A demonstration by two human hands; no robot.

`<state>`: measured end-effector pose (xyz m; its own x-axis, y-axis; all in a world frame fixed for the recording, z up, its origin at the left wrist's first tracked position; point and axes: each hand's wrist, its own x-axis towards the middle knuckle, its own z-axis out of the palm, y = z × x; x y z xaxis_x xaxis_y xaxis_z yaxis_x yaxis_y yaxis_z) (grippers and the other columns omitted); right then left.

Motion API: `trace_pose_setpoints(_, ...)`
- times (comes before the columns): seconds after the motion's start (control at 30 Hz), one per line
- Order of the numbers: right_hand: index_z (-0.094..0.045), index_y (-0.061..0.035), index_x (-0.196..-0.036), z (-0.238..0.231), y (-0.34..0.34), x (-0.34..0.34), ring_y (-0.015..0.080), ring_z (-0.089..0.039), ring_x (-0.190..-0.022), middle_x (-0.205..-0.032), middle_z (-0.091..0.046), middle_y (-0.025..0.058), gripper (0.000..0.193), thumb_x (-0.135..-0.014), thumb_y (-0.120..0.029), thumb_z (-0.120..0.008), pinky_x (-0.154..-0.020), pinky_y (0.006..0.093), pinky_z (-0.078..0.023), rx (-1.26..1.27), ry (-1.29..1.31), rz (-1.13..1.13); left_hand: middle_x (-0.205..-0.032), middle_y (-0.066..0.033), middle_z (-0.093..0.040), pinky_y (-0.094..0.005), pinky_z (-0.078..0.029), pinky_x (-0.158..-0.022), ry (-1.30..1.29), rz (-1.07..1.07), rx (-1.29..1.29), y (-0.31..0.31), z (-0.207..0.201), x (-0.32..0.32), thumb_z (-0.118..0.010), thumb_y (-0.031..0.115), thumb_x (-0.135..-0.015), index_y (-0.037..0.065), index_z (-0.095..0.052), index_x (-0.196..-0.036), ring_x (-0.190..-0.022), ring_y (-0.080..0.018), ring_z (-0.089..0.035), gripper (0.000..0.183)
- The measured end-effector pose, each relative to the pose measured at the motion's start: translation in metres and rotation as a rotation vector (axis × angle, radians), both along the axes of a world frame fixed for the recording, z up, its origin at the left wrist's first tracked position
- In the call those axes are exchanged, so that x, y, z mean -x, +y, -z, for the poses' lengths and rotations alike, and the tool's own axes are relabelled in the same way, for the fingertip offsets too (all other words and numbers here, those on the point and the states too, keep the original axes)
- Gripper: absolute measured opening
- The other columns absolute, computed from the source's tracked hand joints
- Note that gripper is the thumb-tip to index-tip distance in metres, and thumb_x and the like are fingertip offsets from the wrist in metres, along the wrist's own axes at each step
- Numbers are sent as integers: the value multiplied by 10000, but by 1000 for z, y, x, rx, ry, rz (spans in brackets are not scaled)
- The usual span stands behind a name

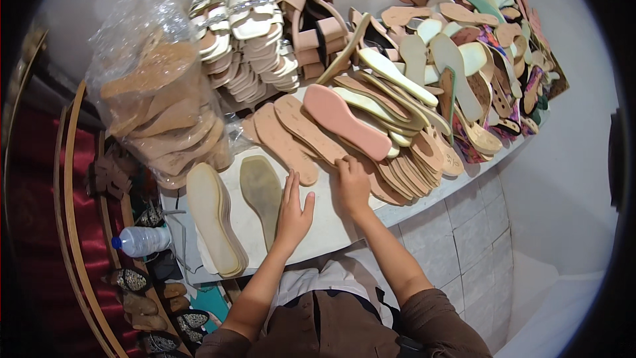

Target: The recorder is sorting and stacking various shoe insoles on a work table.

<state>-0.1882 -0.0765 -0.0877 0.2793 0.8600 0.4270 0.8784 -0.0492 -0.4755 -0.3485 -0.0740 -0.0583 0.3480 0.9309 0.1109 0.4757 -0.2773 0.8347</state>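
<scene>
My left hand (295,220) lies with its fingers stretched out along the right edge of an olive-grey sole (260,189). Its fingertips reach the rounded end of a tan insole (283,142) on the table. My right hand (354,187) has its fingers bent and closed on the near end of another tan insole (307,126); the thumb is partly hidden. Just beyond that hand, a pink insole (348,122) rests on the pile. A fanned row of tan insoles (414,169) lies to its right. Left of the olive-grey sole stands a stack of cream soles (212,219).
A clear plastic bag of brown soles (159,106) stands at the back left, beside stacked white sandals (252,20) and pink heeled shoes (311,33). Mixed insoles (457,59) heap up at the right. A water bottle (142,241) and shoe racks (86,225) are left of the table.
</scene>
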Motion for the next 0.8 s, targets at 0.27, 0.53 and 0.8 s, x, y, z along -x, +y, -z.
trace_pose_setpoints(0.27,-550,-45,-954,-3,11,-14,262,-554,-720,-860,-525,100,202,-758,-89,-566,-606,361,-462,-35,39,42,-1368,-292,-225,-378,-233,-1048,154,44,78,31,23,-25,-497,205,-861,-115,-263,-1287,-1275,-386,-253,583)
trace_pose_setpoints(0.53,-548,-55,-902,-5,6,-35,251,-572,-629,-791,-518,89,150,-775,-129,-578,-514,355,-453,63,-21,-21,-1364,-282,-245,-380,-213,-1056,114,-4,137,30,30,-39,-514,194,-841,-93,-268,-1295,-1284,-381,-236,591)
trace_pose_setpoints(0.8,-586,-52,-958,-39,-26,-59,266,-542,-840,-942,-551,97,264,-695,-63,-611,-700,362,-452,-47,34,-126,-1344,-223,-323,-428,-257,-1019,115,-51,-28,23,11,-72,-530,164,-817,-18,-317,-1302,-1250,-367,-301,560)
